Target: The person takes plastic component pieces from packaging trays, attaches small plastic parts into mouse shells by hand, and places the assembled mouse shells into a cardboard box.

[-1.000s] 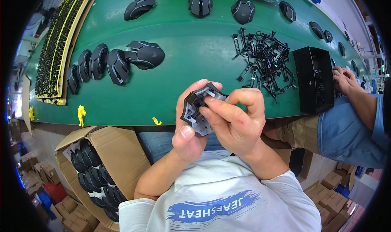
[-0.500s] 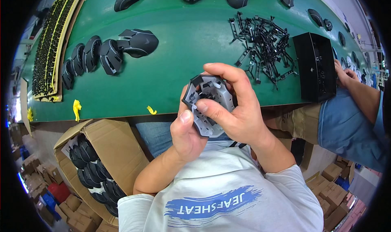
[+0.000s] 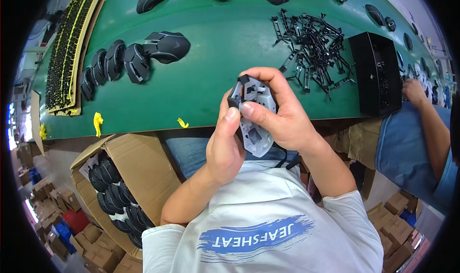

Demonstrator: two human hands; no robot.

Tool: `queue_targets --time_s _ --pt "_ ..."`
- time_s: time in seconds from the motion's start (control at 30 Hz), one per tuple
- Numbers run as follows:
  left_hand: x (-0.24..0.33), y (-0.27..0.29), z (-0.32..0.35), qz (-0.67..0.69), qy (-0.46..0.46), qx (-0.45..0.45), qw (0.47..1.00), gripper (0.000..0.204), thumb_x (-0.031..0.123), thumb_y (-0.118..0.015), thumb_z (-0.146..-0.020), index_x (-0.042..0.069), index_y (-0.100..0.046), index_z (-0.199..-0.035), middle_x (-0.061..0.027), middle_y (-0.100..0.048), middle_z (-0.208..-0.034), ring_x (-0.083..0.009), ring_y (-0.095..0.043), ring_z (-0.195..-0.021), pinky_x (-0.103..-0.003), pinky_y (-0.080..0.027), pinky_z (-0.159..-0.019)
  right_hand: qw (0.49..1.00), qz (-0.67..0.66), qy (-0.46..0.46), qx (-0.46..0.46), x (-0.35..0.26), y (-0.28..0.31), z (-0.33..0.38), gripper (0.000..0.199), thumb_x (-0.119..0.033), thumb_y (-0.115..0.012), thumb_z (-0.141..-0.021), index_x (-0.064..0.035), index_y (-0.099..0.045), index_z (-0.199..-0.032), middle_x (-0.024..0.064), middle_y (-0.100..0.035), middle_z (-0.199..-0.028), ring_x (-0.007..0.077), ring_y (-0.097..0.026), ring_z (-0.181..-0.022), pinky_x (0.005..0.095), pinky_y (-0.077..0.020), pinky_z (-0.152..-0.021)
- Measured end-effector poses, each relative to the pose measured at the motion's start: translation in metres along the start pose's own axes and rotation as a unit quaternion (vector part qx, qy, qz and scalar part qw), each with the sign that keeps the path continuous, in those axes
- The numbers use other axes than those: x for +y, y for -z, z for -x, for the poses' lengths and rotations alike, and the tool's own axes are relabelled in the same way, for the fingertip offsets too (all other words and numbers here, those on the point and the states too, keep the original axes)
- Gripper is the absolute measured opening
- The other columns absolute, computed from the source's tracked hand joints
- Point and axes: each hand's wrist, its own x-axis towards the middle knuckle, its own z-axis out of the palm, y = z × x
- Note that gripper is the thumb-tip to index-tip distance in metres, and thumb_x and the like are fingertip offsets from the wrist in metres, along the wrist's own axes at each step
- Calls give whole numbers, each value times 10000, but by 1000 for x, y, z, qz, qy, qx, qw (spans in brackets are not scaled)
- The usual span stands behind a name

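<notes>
Between my hands is a computer mouse shell [image 3: 255,131], its pale grey inner side turned up and a black edge along its upper left. My left hand [image 3: 224,146] grips its left side, thumb pressed at the edge. My right hand [image 3: 287,112] wraps round the right side, with its thumb on the inside close to the left thumb. The shell is held just over the near edge of the green table, above my lap. Beyond it lies a tangled heap of small black plastic brackets [image 3: 318,47].
Assembled black mice [image 3: 136,64] stand in a row at left. A black open box [image 3: 364,76] stands at right, by a co-worker's hand [image 3: 414,91]. Strips of small black parts [image 3: 67,57] lie at far left. A carton [image 3: 143,165] of mouse shells is below the table edge.
The shell has turned more upright and narrower to view, and both thumbs have come closer together at its upper left edge. The whole view has shifted slightly.
</notes>
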Motion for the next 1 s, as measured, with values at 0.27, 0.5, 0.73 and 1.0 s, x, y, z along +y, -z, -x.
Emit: queue_targets --time_s 0.27,0.5,0.73,1.0 --pt "11 -4 -4 -18 11 0 1000 586 404 -366 -1133 23 -377 -1578 -111 -542 -1449 -210 -539 -1353 -401 -441 -1143 1000 12 24 13 0 2 -6 526 -111 -802 -968 -21 -529 -1408 80 -664 -1268 157 -632 -1178 330 -522 -1033" --pt "22 -9 13 -111 -37 20 993 594 382 -357 -1117 -1 -346 -1571 -128 -535 -1447 -220 -537 -1344 -383 -422 -1149 998 16 36 -52 0 -2 -9 545 -136 -788 -984 -32 -523 -1449 71 -670 -1264 149 -633 -1179 325 -516 -1032" --pt "42 -9 6 26 -83 -36 996 497 338 -441 -1174 14 -404 -1549 -55 -554 -1335 -112 -521 -1225 -282 -434 -1081 972 -225 -44 43 -8 -21 13 593 -381 -464 -1123 1 -430 -1575 143 -559 -1517 266 -570 -1380 428 -453 -1175" --pt "153 55 218 -391 -230 312 835 729 300 -692 -1037 51 -346 -1628 -118 -509 -1440 -188 -556 -1243 -352 -461 -1092 983 -63 -17 -174 1 -66 -36 747 -476 -512 -1097 53 -354 -1601 226 -497 -1530 284 -607 -1290 461 -486 -1144"
